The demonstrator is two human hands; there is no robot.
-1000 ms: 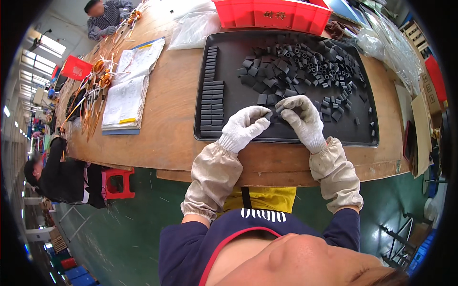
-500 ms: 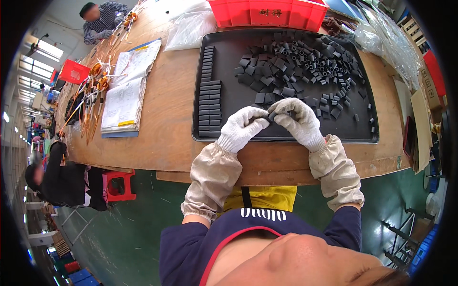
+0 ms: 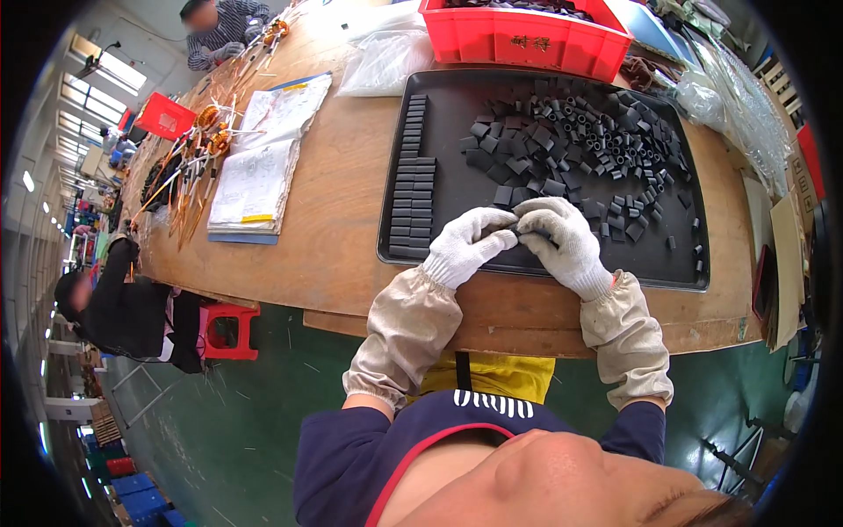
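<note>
Low centre of the frame: left hand [image 3: 465,249] and right hand [image 3: 562,241], both in white gloves, fingertips meeting and pinched together on a small black part [image 3: 520,230] over the near edge of the black tray [image 3: 439,189]. Just left: a neat column of stacked black pieces [image 3: 413,184]. Beyond, centre right: a loose heap of black parts [image 3: 584,140]. Farther, top: red bin [image 3: 522,35]. Upper left on the bench [image 3: 342,184]: open booklet [image 3: 259,158], copper wire coils [image 3: 198,149].

White knit gloves, beige sleeve covers
</note>
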